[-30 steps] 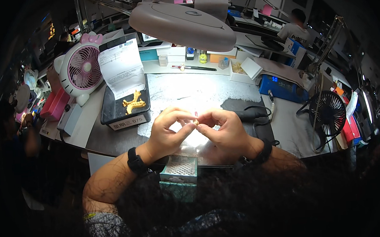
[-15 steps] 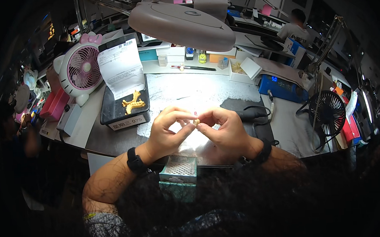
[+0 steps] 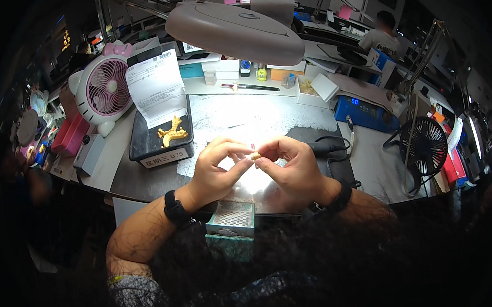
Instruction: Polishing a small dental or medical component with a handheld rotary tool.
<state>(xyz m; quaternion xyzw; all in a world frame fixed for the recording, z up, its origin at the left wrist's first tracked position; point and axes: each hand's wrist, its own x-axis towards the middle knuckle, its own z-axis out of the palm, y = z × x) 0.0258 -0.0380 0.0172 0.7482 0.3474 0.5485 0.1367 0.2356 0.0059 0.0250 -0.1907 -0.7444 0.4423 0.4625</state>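
Observation:
Under the bright light, a small tan piece (image 3: 255, 156) with a reddish bit at its upper end is pinched between my fingertips; it looks like a tooth die, but is too small to be sure. My left hand (image 3: 218, 170) grips it with thumb and forefinger from the left. From the right, the thumb and forefinger of my right hand (image 3: 292, 165) close on the same piece. Both hands are above the worktop, wrists near its front edge. A yellow dental model (image 3: 172, 134) lies in a black tray (image 3: 160, 153) left of my hands, with a printed sheet (image 3: 156, 88) propped behind it.
A big lamp head (image 3: 234, 34) hangs over the bench. A handpiece (image 3: 325, 148) with a cable lies right of my hands, near a blue control box (image 3: 365, 114) and a black fan (image 3: 423, 147). A pink-white fan (image 3: 108, 85) stands left. A perforated box (image 3: 232, 216) sits below my hands.
The tan piece has turned a little between my fingertips and shows more of its side. My hands have stayed in nearly the same place.

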